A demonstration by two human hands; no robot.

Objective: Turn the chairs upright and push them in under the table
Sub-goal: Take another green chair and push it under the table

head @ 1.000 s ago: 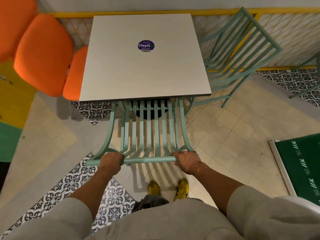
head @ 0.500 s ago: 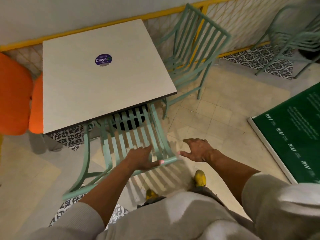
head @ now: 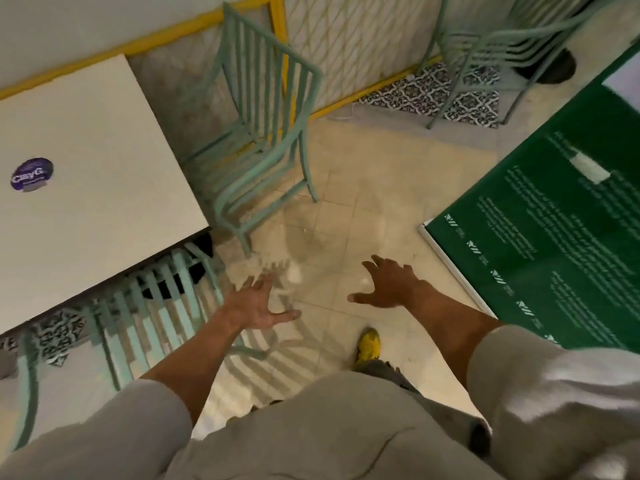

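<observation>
A pale square table with a purple sticker fills the left. One mint-green slatted chair stands upright at its near edge, seat under the tabletop, backrest towards me. A second mint-green chair stands upright at the table's right side, apart from it, near the wall. My left hand hovers over the floor just right of the near chair's backrest, fingers spread, holding nothing. My right hand is further right, also empty with fingers apart.
A green board with white print lies on the floor at right. Another mint-green chair stands at the back right by the yellow-trimmed wall. My yellow shoe is on the beige tiled floor between the hands.
Both hands have let go of the near chair's backrest and moved right, fingers spreading. The view has swung right, towards the second chair.
</observation>
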